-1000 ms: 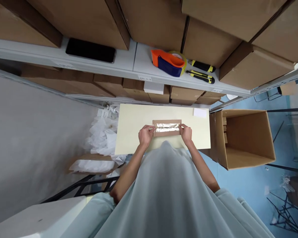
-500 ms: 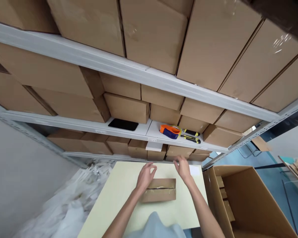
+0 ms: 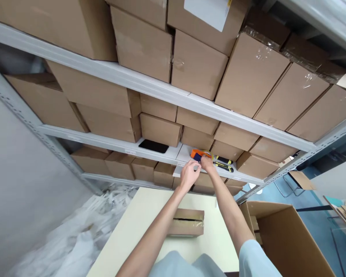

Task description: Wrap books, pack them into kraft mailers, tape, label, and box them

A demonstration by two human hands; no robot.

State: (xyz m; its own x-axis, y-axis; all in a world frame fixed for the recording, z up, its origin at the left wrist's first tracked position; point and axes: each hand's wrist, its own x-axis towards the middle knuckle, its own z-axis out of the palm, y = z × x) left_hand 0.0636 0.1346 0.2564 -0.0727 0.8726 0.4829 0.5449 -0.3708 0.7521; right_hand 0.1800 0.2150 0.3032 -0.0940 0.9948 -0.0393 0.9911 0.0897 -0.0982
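Note:
My right hand (image 3: 207,163) is at the shelf edge, its fingers closed round the near side of an orange and blue tape dispenser (image 3: 196,154). The hand covers part of the dispenser. Just to its left, my left hand (image 3: 189,174) is raised with curved fingers and a small gap to the thumb; nothing shows in it. Below both hands a small cardboard box (image 3: 187,228) lies on the pale table (image 3: 150,215). Its top seam shows as a dark slit, with shiny tape at the right end.
Yellow and black utility knives (image 3: 223,167) lie right of the dispenser, and a black phone-like slab (image 3: 153,146) lies left. Cardboard boxes fill the shelves (image 3: 161,86). A large open carton (image 3: 276,231) stands right of the table. White plastic wrapping (image 3: 83,238) is heaped at left.
Both hands have moved up and forward from above the small box to the shelf. My right hand has taken hold of the tape dispenser. The view has tilted up a little.

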